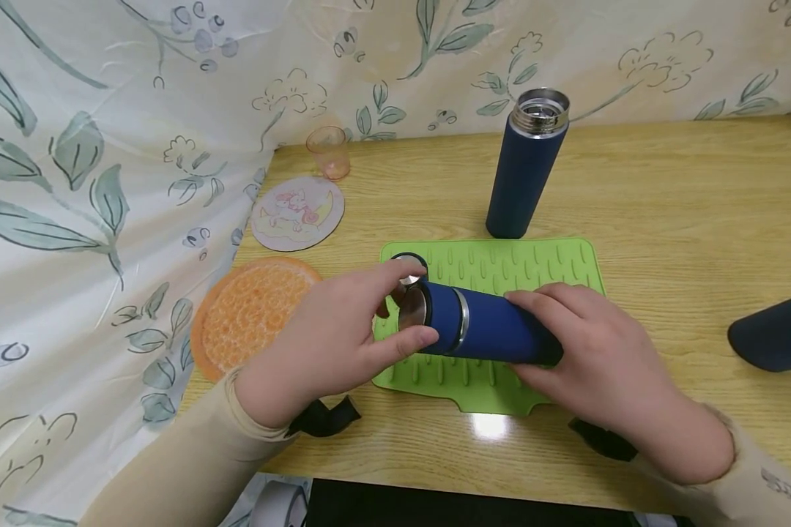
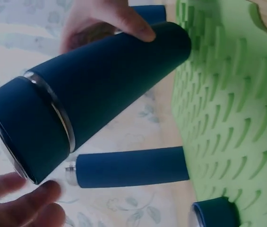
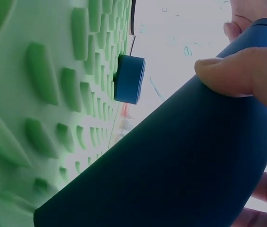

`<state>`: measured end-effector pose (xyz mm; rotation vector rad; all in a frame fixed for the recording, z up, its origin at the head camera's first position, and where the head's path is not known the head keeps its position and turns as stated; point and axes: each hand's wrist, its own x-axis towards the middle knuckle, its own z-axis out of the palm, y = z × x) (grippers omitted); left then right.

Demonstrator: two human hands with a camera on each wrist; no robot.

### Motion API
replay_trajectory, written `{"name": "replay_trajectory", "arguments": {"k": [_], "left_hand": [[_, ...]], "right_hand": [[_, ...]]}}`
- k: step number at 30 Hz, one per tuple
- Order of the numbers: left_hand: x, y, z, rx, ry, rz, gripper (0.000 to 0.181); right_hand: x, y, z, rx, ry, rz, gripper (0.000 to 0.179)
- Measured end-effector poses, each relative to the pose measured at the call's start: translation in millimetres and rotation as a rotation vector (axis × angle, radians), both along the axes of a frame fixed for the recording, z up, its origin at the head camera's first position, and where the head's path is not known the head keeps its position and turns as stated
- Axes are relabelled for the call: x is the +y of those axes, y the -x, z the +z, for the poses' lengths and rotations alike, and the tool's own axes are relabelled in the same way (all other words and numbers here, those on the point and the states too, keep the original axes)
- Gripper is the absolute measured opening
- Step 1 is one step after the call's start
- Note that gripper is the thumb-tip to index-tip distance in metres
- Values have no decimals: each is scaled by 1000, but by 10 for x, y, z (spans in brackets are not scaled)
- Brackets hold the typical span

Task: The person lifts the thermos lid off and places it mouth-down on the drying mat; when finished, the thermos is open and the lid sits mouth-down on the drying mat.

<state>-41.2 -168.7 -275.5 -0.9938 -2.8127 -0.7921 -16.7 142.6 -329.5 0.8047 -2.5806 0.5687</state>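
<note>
A blue thermos (image 1: 501,326) with a silver ring below its lid (image 1: 444,318) is tilted above the green ridged mat (image 1: 501,391). My right hand (image 1: 587,351) grips the thermos near its base, thumb on one side and fingers round the other. At the lid end is my left hand (image 1: 332,333), thumb and fingers spread around the lid. In the left wrist view its fingertips (image 2: 46,194) lie close beside the lid's edge; whether they touch it is unclear. A separate blue lid (image 3: 131,79) rests on the mat, partly hidden by the left hand in the head view.
A dark blue thermos with a bare steel mouth (image 1: 527,176) stands behind the mat. Another dark thermos (image 1: 778,333) is cut off at the right edge. To the left are a round orange mat (image 1: 253,315), a picture coaster (image 1: 296,216) and a pink clear cup (image 1: 329,154).
</note>
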Motion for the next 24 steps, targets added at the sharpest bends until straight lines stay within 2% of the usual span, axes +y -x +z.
{"name": "replay_trajectory", "arguments": {"k": [1, 3, 7, 10, 12, 16, 24], "left_hand": [[-4, 4, -5, 16, -13, -19, 69], [-30, 11, -15, 70, -63, -105, 73], [-61, 28, -30, 156, -131, -349, 71], [-35, 29, -44, 167, -127, -441, 70], [-11, 30, -60, 176, -118, -457, 72], [-4, 41, -80, 177, -144, -449, 70], [-58, 44, -66, 60, -247, -365, 61]], "right_hand": [[5, 7, -5, 2, 2, -4, 88], [17, 17, -10, 5, 6, -11, 88], [40, 31, -12, 1, 6, -21, 88], [46, 32, -10, 0, 2, -17, 88], [48, 27, -8, 3, -1, -11, 87], [41, 18, -5, 5, -5, -4, 88], [26, -12, 13, -14, -5, -15, 89]]}}
